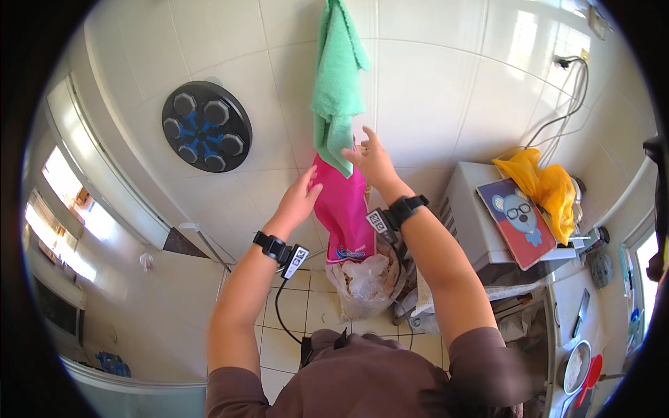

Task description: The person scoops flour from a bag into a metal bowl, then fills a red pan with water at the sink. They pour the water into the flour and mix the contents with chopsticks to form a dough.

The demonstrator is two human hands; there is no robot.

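Note:
A mint-green terry towel (pixel 338 89) hangs against the tiled wall straight ahead of me. Behind and below it hangs a bright pink sheet-like item (pixel 342 209) with a print near its bottom edge; whether it is an apron or a bag I cannot tell. My right hand (pixel 373 162) is raised at the towel's lower right side, fingers apart, thumb overlapping the towel's edge in view; contact is unclear. Beside the pink item's left edge is my left hand (pixel 299 198), fingers spread and nothing in it. Both wrists wear black straps with marker tags.
Below stands a filled clear plastic bag (pixel 363 285). A round black panel with grey pads (pixel 206 126) is fixed to the wall at left. On the right, a white appliance (pixel 470 209) carries a picture-covered booklet (pixel 515 222) and a yellow bag (pixel 549 188). A knife (pixel 580 313) lies on the counter.

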